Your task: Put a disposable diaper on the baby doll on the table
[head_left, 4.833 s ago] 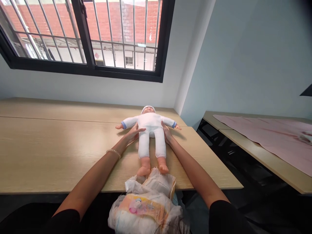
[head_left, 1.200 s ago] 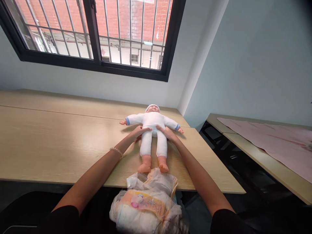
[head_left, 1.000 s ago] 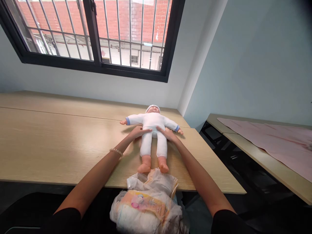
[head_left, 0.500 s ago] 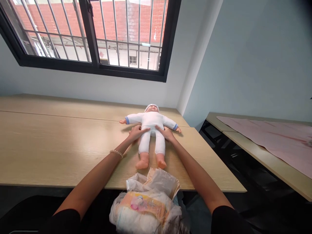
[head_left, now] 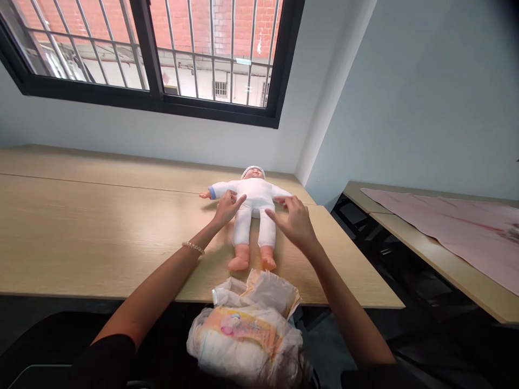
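Note:
A baby doll [head_left: 254,190] in a white suit with blue cuffs and a white cap lies on its back on the wooden table [head_left: 121,243], its bare feet toward me. My left hand [head_left: 228,207] is at the doll's side near its waist, fingers apart; whether it touches the cloth I cannot tell. On the other side my right hand [head_left: 295,220] is raised beside the doll's hip, thumb and fingers spread, with nothing in it. It hides the doll's hand on that side.
Close to me, below the table's front edge, is a clear plastic pack of diapers [head_left: 247,340], its torn top sticking up. A pink cloth [head_left: 441,227] covers part of another table at the right. A barred window [head_left: 214,59] is in the wall behind.
Both hands have come away from the doll's hips. The right hand has lifted and opened outward; the left has shifted up along the doll's side. The doll lies in the same pose.

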Tool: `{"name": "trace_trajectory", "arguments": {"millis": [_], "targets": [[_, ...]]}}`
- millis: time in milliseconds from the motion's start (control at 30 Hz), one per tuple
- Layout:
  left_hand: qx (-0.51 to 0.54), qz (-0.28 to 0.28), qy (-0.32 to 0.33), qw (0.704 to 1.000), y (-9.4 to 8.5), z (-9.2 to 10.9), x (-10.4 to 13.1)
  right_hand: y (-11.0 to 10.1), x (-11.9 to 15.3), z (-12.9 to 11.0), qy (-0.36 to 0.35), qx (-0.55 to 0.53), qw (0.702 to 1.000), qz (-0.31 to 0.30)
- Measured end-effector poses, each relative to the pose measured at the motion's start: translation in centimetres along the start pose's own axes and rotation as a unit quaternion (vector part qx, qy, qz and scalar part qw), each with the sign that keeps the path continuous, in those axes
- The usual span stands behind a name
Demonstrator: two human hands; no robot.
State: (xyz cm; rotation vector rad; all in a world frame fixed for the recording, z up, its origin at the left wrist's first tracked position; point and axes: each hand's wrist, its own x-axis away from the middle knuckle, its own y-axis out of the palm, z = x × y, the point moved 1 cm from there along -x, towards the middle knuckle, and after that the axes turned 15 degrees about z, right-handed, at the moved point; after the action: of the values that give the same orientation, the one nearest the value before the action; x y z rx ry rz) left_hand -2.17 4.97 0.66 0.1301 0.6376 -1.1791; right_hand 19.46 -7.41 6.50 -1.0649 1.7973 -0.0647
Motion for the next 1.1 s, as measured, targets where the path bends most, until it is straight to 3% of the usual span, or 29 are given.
{"name": "trace_trajectory", "arguments": {"millis": [33,100,133,200,333,433,533,633,733,833,900,1000,1100], "targets": [[-0.004,0.002,0.018,1.000,0.1,0.1,0.2,-1.6,1.7,-1.6,-0.032,-0.003,0.999,-0.026],[-0.009,0.001,0.052,0.999,0.4,-0.1,0.8,-4.7,5.6,-4.1,-0.065,-0.038,0.986,-0.151],[-0.005,0.002,0.057,0.998,0.5,-0.2,1.1,-5.8,7.6,-5.0,-0.062,-0.054,0.970,-0.229],[0.011,0.007,0.038,0.999,0.8,-0.7,1.6,-7.4,11.1,-5.7,-0.020,-0.045,0.948,-0.314],[0.050,-0.015,-0.060,0.997,0.9,-1.6,2.1,-7.1,15.0,-4.9,0.081,-0.034,0.909,-0.408],[0.054,-0.036,-0.093,0.994,0.7,-1.7,2.2,-6.2,15.4,-4.8,0.142,-0.190,0.871,-0.429],[0.048,-0.038,-0.088,0.994,0.5,-1.6,2.2,-6.6,13.7,-4.7,0.197,-0.330,0.857,-0.342],[0.036,-0.040,-0.082,0.995,0.4,-1.7,2.1,-8.5,10.1,-3.5,0.226,-0.307,0.904,-0.193],[0.025,-0.040,-0.075,0.996,0.4,-1.9,2.0,-10.9,4.9,-1.7,0.201,-0.260,0.943,-0.048],[0.023,-0.046,-0.075,0.996,0.4,-1.9,2.0,-12.9,-0.7,-0.7,0.133,-0.233,0.959,0.093],[0.027,-0.048,-0.074,0.996,0.3,-1.9,2.0,-13.6,-3.8,-0.7,0.060,-0.236,0.951,0.189],[0.039,-0.049,-0.069,0.996,0.2,-1.9,2.1,-13.7,-6.5,-1.2,-0.048,-0.266,0.913,0.305],[0.043,-0.050,-0.066,0.996,0.2,-1.9,2.1,-13.2,-5.9,-0.5,-0.070,-0.265,0.901,0.336]]}}
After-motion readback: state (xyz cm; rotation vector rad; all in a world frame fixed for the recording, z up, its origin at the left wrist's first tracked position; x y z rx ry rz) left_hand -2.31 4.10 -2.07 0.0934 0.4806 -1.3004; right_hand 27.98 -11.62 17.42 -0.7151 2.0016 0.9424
